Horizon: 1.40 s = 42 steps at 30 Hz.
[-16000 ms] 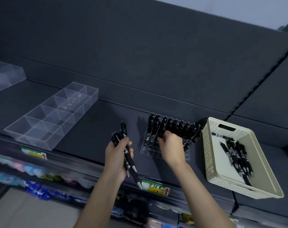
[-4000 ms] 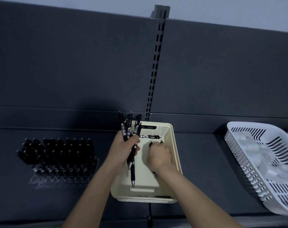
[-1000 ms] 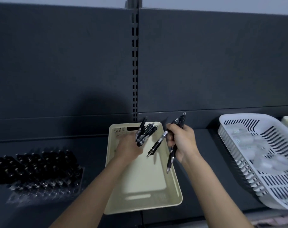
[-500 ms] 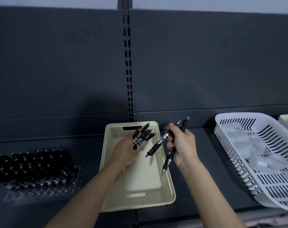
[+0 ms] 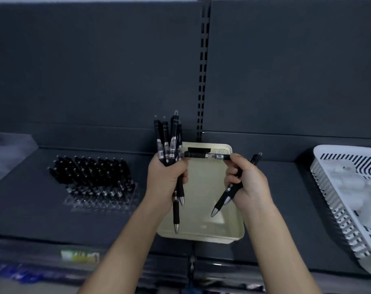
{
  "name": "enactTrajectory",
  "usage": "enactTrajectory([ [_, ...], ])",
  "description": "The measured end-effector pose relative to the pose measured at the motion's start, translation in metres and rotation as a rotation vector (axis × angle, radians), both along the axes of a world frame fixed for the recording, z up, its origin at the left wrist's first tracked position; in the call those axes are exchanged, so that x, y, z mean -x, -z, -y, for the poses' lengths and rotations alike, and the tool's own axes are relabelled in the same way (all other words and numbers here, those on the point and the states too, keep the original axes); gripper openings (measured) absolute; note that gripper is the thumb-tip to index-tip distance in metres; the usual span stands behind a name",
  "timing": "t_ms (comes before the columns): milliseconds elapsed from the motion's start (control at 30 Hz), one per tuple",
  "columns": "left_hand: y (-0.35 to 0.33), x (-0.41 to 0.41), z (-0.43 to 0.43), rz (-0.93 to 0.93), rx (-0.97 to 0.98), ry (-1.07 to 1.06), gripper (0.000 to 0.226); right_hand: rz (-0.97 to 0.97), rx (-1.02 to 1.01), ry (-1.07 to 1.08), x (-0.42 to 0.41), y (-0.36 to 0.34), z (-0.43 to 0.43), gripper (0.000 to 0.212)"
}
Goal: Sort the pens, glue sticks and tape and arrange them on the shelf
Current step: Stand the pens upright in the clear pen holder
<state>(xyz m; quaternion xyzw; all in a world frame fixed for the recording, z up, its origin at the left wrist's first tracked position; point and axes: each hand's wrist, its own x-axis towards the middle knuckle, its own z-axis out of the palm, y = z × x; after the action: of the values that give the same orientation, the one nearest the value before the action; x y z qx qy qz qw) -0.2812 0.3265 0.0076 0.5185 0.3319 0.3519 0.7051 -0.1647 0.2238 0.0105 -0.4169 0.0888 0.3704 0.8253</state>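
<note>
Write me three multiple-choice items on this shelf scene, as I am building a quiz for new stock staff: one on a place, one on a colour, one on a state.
1. Where does the pen rack stand relative to the basket nearest it?
A. to its left
B. inside it
C. to its right

2. What colour is that basket?
A. red
B. cream
C. blue

3. What is the left hand doing?
A. lying flat and empty
B. pressing on the rack
C. gripping a bundle of pens

Answers: 1 A, the rack sits apart from the basket on its left side; 2 B, its rim and walls are cream; 3 C, the hand is curled round several black pens held upright.
</note>
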Motion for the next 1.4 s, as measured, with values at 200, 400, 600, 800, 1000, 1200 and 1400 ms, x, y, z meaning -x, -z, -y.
enactTrajectory([
  [200, -0.009, 0.041, 0.01, 0.157, 0.048, -0.086, 0.025, -0.066, -0.028, -0.219, 0.045, -0.003, -0.008, 0.007],
  [400, -0.027, 0.088, 0.004, 0.246, 0.023, -0.164, 0.023, 0.091, 0.067, -0.305, 0.098, -0.015, -0.016, 0.008],
  [600, -0.03, 0.176, -0.023, 0.268, 0.032, -0.27, 0.015, -0.083, -0.002, -0.193, 0.165, -0.014, -0.034, 0.012],
  [800, -0.015, 0.246, -0.048, 0.242, 0.085, -0.312, 0.014, -0.173, -0.093, -0.002, 0.217, -0.011, -0.056, 0.023],
  [1000, 0.001, 0.279, -0.069, 0.238, 0.138, -0.338, 0.012, -0.005, 0.098, 0.089, 0.241, -0.008, -0.071, 0.023],
  [1200, 0.011, 0.278, -0.088, 0.228, 0.19, -0.345, 0.015, 0.244, 0.25, 0.112, 0.243, -0.007, -0.085, 0.019],
  [1400, 0.021, 0.268, -0.102, 0.207, 0.232, -0.378, 0.013, 0.725, 0.561, 0.101, 0.221, 0.003, -0.098, 0.024],
])
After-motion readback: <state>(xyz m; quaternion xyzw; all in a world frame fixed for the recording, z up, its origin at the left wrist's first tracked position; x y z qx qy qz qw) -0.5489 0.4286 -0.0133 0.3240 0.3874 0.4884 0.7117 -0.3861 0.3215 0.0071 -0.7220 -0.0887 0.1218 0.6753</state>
